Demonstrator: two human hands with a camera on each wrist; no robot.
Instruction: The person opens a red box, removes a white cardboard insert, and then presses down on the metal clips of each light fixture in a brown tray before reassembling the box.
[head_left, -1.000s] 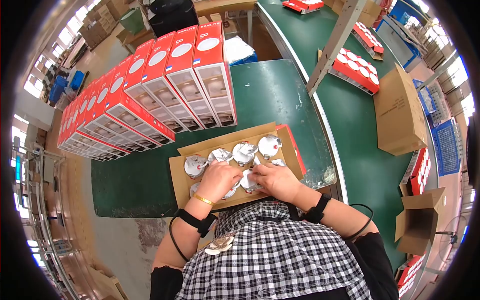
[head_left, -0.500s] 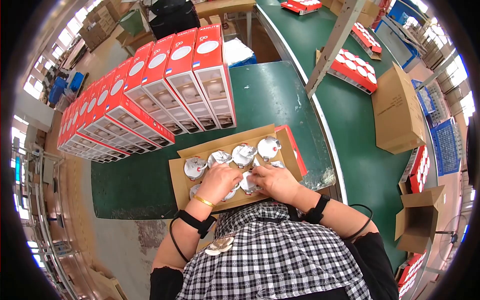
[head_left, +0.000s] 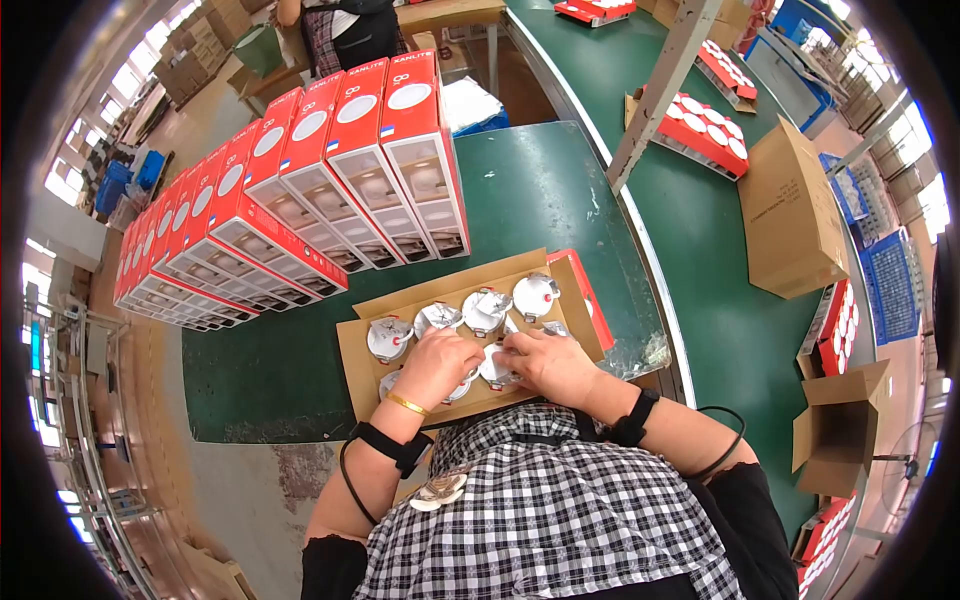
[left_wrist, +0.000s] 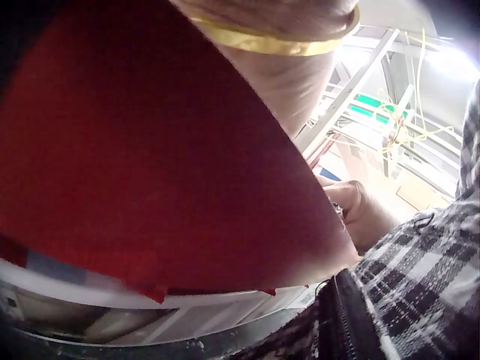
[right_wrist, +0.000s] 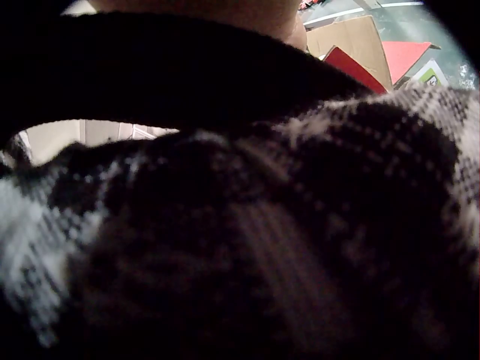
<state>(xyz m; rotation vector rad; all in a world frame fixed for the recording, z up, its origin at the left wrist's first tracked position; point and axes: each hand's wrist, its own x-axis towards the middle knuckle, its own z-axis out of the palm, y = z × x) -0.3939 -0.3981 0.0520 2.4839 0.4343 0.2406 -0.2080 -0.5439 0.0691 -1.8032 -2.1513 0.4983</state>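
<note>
An open cardboard box (head_left: 352,365) holds several white downlights (head_left: 483,311) with their backs up, metal clips and small leads on them. My left hand (head_left: 440,362) reaches down into the box, fingers curled at a downlight (head_left: 461,388) in the near row; its fingertips are partly hidden. Beside it my right hand (head_left: 548,362) pinches at the neighbouring downlight (head_left: 493,364) with bent fingers and thumb. In the left wrist view a red box flap (left_wrist: 150,150) covers most of the hand. Apron cloth (right_wrist: 225,247) blocks most of the right wrist view.
Red and white packed boxes (head_left: 350,150) stand in a row at the far left of the green table (head_left: 530,200). On the right a green conveyor (head_left: 700,270) carries red trays (head_left: 705,135) and brown cartons (head_left: 795,215). A metal post (head_left: 660,100) rises at the table's edge.
Both hands keep nearly the same place over the box, with only slight finger movement. The view shifts a little, and a person in the background at the top has moved.
</note>
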